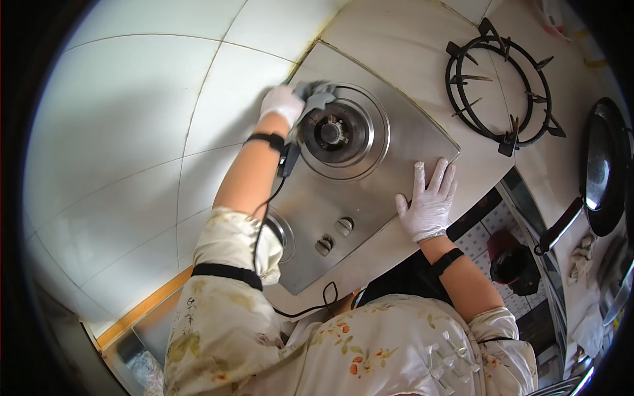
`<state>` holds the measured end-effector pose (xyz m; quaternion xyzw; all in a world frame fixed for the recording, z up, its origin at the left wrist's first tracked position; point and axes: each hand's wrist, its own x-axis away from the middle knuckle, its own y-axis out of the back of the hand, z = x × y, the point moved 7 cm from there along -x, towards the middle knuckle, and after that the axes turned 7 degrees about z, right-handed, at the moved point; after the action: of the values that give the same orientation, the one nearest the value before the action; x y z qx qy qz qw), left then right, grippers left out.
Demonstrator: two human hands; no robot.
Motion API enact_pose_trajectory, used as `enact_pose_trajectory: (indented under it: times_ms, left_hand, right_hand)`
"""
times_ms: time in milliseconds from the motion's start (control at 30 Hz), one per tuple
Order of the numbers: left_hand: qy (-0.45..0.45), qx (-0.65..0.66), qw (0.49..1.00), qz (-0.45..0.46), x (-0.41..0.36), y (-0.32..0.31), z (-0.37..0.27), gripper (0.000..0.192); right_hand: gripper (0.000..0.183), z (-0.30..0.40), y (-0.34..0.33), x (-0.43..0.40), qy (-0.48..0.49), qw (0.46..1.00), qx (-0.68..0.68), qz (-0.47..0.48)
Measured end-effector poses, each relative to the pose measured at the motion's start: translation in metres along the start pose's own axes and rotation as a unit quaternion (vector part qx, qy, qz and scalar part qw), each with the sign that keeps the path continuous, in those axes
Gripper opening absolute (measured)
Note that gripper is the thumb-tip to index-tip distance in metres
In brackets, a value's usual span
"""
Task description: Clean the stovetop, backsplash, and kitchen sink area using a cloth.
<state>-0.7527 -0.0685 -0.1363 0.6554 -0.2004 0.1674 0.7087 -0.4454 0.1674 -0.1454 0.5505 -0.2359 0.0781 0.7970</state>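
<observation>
My left hand (282, 105), in a thin white glove, grips a grey cloth (317, 95) at the wall-side edge of a gas burner (332, 132). The cloth lies over part of the ring around the burner and looks slightly blurred. Under it is a stainless steel gas cooktop (396, 133). My right hand (428, 203), also in a clear-white glove, rests flat with fingers spread on the cooktop's near right corner. Two control knobs (344, 226) sit on the steel surface. A second burner (281, 235) is mostly hidden behind my left sleeve.
A black pan support (458, 81) lies on the white countertop (396, 39) beyond the cooktop. A black frying pan (604, 168) stands at the right, its handle towards me. White tiles (124, 114) rise at the left. A black cable (257, 242) hangs along my left arm.
</observation>
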Motion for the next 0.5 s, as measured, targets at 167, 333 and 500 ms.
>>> enact_pose_trajectory:
  times_ms: [167, 333, 500]
  left_hand:
    - [0.164, 0.290, 0.932, 0.145, 0.093, -0.100, 0.087, 0.027]
    - [-0.002, 0.100, 0.995, 0.028, 0.159, -0.128, -0.015, 0.038]
    - [0.063, 0.665, 0.742, 0.057, 0.193, -0.108, -0.016, 0.021]
  right_hand:
    - [0.084, 0.003, 0.002, 0.004, 0.009, 1.000, -0.005, -0.013]
    - [0.084, 0.004, 0.001, 0.004, 0.011, 0.999, 0.010, -0.029]
    - [0.083, 0.004, 0.006, 0.003, -0.008, 1.000, 0.019, -0.010]
